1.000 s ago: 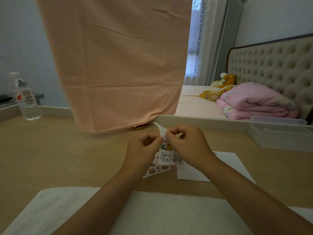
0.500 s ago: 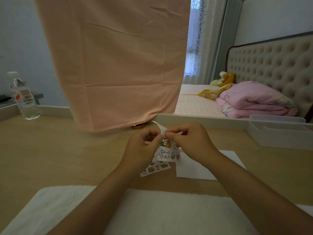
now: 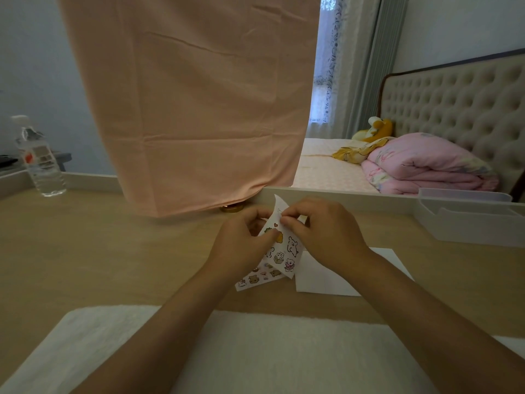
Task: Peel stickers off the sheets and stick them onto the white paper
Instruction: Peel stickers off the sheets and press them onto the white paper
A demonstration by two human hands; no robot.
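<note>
- Clearly it's early days: the white paper (image 3: pixel 321 277) lies flat on the bench (image 3: pixel 113 251), under the right forearm, and the part I can see is bare, with no sticker on it.
- Both hands hold a sticker sheet (image 3: pixel 284 251) up off the bench; the left hand (image 3: pixel 241 245) has a closed grip on its left edge.
- Over on the other side, the right hand (image 3: pixel 324 234) pinches near the sheet's top, apparently working a sticker loose.
- A second sheet (image 3: pixel 255 280) lies on the bench below, just left of the paper.
- Whether a sticker has lifted yet I cannot tell; the fingertips hide that spot, and the arm covers part of the paper.
</note>
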